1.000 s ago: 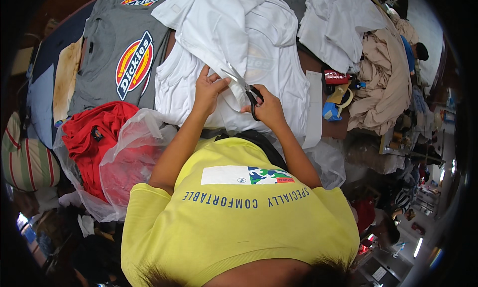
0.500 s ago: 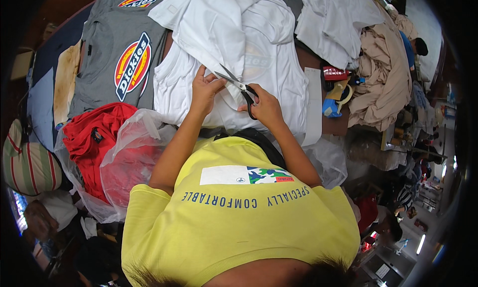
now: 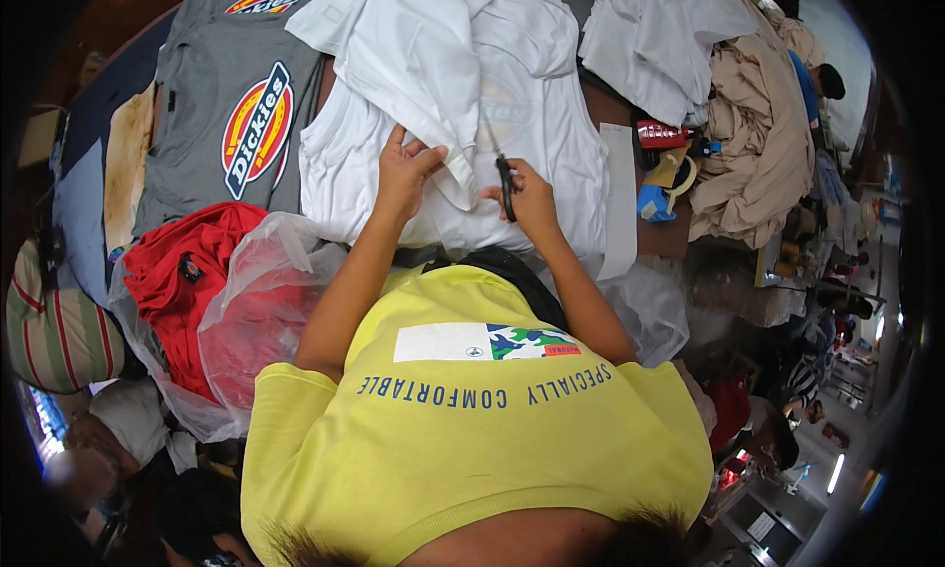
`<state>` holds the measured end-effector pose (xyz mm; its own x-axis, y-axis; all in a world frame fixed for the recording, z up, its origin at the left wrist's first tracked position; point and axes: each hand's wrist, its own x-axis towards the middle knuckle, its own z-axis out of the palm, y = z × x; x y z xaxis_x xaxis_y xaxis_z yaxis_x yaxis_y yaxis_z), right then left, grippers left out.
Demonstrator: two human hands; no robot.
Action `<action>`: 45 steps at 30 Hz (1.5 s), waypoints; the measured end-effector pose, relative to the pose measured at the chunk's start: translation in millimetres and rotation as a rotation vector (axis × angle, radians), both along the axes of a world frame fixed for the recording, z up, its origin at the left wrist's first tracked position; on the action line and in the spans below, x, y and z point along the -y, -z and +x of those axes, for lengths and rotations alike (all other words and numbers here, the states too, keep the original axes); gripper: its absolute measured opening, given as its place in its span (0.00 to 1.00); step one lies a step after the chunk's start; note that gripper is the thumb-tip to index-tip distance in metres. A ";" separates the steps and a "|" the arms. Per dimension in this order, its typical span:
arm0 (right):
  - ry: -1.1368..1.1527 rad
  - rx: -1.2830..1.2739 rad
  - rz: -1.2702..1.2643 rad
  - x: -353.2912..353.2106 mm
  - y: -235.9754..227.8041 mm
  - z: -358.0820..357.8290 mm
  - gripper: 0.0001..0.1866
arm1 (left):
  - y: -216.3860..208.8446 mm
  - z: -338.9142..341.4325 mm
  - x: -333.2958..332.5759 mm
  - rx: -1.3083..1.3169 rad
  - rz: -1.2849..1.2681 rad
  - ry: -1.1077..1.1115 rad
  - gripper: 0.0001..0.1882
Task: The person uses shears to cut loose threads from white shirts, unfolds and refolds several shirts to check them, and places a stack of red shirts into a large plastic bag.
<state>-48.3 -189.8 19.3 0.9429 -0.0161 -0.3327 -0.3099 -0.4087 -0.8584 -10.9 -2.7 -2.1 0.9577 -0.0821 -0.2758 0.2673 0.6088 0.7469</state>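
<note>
- At the near side of the table [image 3: 664,240], we find a white vest [image 3: 566,163] lying spread; over it a white cloth [image 3: 418,50] is draped in folds, its lower tip near the person; the vest seems to serve as its bed.
- We note the left hand [image 3: 402,181] at the left edge of the cloth, index finger out and thumb against the fold, probably to steady it; we cannot tell whether the fingers pinch it.
- We record the right hand [image 3: 530,198] curled on the handles of the scissors [image 3: 506,188]; the blurred blades point away from the body, presumably for safe reach; whether they are parted we cannot tell.
- To the left we see a grey shirt [image 3: 202,124] laid flat, likely to limit creasing; red cloth [image 3: 187,316] sits in a clear bag [image 3: 251,321], perhaps for containment.
- To the right lies a tape roll [image 3: 686,178], within reach, we judge, of the right hand.
</note>
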 end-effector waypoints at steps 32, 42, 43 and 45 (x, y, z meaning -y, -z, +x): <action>0.327 0.020 0.215 128.8 -7.2 -124.3 0.23 | 7.1 5.9 -10.4 -0.232 -0.164 -0.172 0.16; 0.272 0.006 0.018 162.1 14.8 -142.4 0.23 | 16.1 -26.7 7.8 -0.338 -0.112 -0.075 0.18; 0.242 0.018 0.010 164.1 15.8 -141.4 0.23 | 11.2 -28.2 11.0 -0.342 -0.139 -0.083 0.18; 0.183 0.042 -0.005 169.4 21.4 -139.1 0.23 | 15.9 -31.3 13.9 -0.318 -0.102 -0.084 0.17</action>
